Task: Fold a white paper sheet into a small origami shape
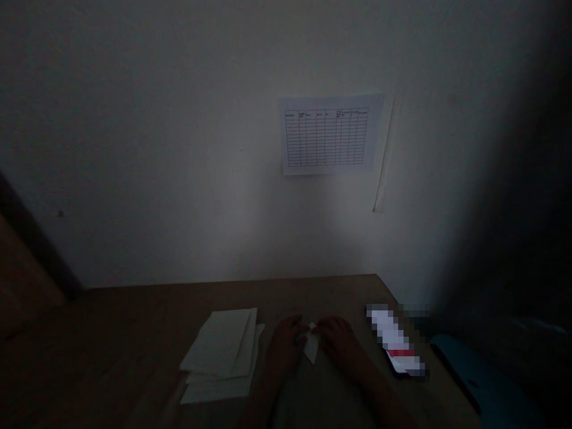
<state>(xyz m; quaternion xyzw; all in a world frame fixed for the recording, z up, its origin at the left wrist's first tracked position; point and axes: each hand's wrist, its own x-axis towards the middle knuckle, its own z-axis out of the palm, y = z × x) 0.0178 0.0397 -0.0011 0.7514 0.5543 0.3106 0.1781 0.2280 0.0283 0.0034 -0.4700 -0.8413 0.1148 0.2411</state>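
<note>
Left hand [283, 345] and right hand [340, 344] are curled inward — a small folded white paper piece [311, 345] is grasped between them, over a light-brown wooden table [134, 316]. Stacked folded pale paper sheets [218, 351] are laid just left; a ruled paper chart [328, 134] is fixed to the off-white wall [134, 149] beyond.

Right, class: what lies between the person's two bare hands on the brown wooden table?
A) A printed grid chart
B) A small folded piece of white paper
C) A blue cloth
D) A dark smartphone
B: the left hand and right hand meet around a small folded piece of white paper on the brown wooden table.
</note>
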